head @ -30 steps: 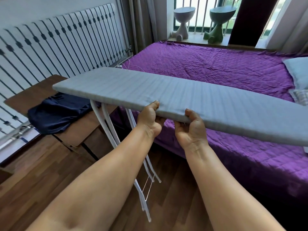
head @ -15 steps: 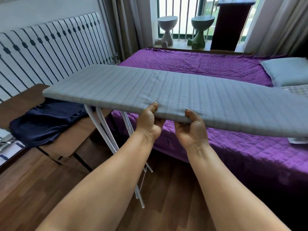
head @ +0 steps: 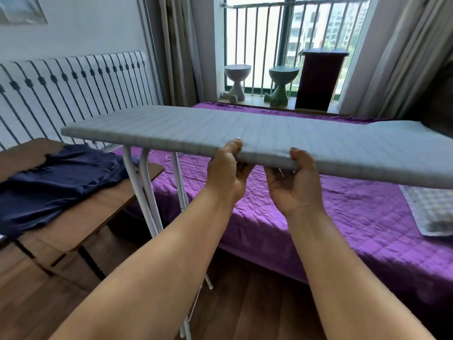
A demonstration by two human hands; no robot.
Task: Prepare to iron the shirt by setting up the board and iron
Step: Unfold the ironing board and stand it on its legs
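Note:
A long grey padded ironing board (head: pixel 245 131) stretches across the view in front of me, over the edge of the bed. Its white metal legs (head: pixel 144 192) hang down on the left and reach the floor. My left hand (head: pixel 226 173) and my right hand (head: pixel 294 182) grip the board's near edge side by side, thumbs on top and fingers underneath. A dark blue shirt (head: pixel 56 182) lies crumpled on a wooden table (head: pixel 93 217) at the left. No iron is in view.
A bed with a purple quilt (head: pixel 318 229) fills the right side, with a checked pillow (head: pixel 434 209) on it. A white slatted panel (head: pixel 73 87) lines the left wall. Two stools (head: pixel 237 82) and a dark cabinet (head: pixel 318 79) stand by the window. Wooden floor lies below.
The board has risen and levelled out in my hands. My view has tilted upward, showing more of the window and wall.

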